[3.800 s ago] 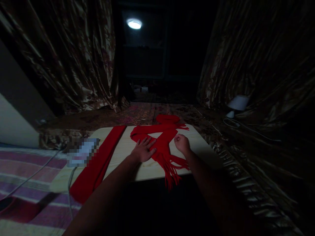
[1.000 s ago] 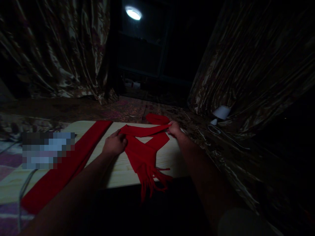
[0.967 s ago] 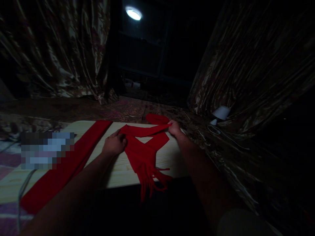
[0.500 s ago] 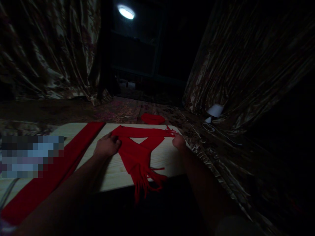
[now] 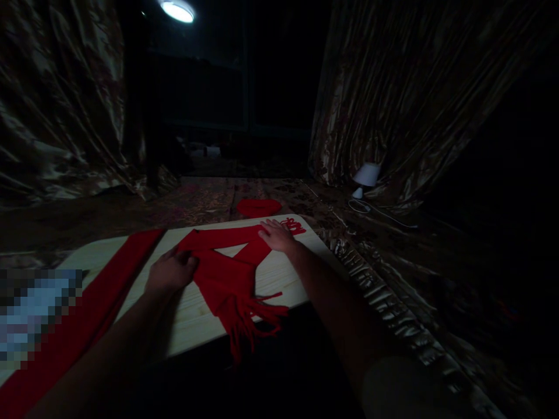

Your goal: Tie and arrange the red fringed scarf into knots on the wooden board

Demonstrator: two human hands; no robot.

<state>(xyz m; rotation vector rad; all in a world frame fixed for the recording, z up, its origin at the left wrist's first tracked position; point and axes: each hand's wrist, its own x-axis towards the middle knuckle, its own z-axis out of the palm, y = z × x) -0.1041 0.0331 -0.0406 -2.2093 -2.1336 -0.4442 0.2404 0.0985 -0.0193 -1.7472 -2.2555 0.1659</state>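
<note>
A red fringed scarf [image 5: 225, 272] lies bent into a triangle-like loop on a pale wooden table [image 5: 286, 278]. One fringed end hangs over the table's near edge, and the other fringe rests by the far right corner. At the scarf's left fold, my left hand [image 5: 171, 272] has its fingers curled on the cloth, the thumb toward the right. My right hand [image 5: 278, 235] lies flat across the far strip, fingers spread, just left of the far fringe.
A long red cloth strip [image 5: 111, 285] runs along the table's left side, beside a blurred-out patch. Another red piece [image 5: 258, 207] lies beyond the far edge. A small white lamp [image 5: 367, 174] with a cord stands on the patterned carpet near the curtains [image 5: 349, 105].
My right hand has moved left from the scarf's far fringed end onto the strip and flattened with spread fingers. My left hand stays at the fold. The whole view has shifted slightly.
</note>
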